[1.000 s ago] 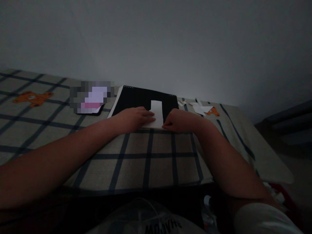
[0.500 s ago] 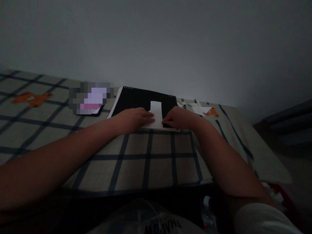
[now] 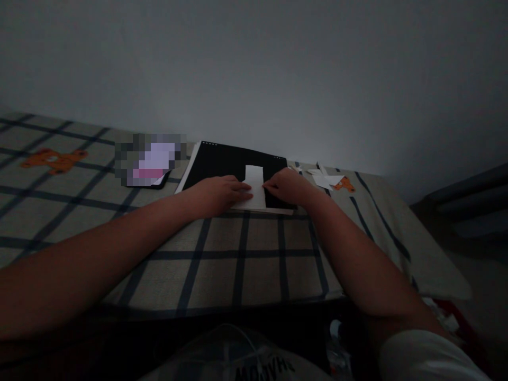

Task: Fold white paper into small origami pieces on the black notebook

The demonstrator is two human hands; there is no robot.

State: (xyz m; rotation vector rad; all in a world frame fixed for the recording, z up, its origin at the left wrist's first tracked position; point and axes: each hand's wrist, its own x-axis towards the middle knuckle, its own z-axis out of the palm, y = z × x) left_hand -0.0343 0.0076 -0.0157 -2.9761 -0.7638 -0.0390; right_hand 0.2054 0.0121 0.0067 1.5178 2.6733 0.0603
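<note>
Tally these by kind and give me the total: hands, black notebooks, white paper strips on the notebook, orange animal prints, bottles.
Hands: 2 (left hand, right hand)
Black notebook: 1
White paper strip: 1
Orange animal prints: 2
Bottle, dim at the bottom edge: 1
Total: 7

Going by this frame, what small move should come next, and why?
Probably slide the right hand along the right edge of the white paper toward its far end: the fingertips sit partway along that edge, while the left hand lies over the paper's left side.
</note>
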